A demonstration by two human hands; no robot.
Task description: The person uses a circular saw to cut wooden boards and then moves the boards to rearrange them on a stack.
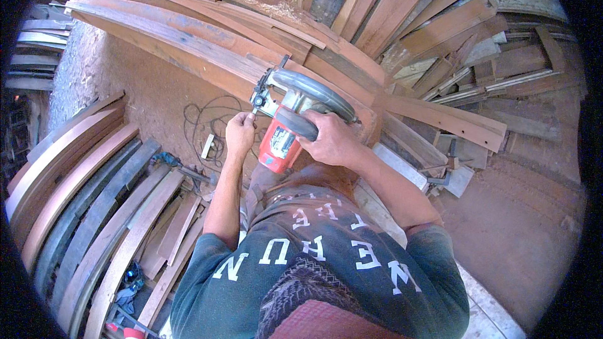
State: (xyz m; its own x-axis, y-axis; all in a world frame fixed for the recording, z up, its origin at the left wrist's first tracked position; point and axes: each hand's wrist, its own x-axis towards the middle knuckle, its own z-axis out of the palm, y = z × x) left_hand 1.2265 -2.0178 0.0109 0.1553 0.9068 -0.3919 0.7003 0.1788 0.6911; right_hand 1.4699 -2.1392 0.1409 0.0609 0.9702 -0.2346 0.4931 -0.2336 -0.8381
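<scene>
A red circular saw [278, 151] with a grey blade guard and a metal fitting at its front rests by the right end of a long wooden board [157, 34]. My right hand [328, 138] is closed round the saw's dark handle. My left hand [240, 130] has its thumb and fingers pinched on a small metal part at the saw's front left, just below the fitting. The underside of the saw and its contact with the wood are partly hidden.
Stacked planks fan out at the top [389, 0] and right [458, 119]. Long wooden pieces [69, 194] lie in rows at lower left. A loose cable [191, 110] and a small pale offcut [207, 145] lie on the dusty floor [138, 75].
</scene>
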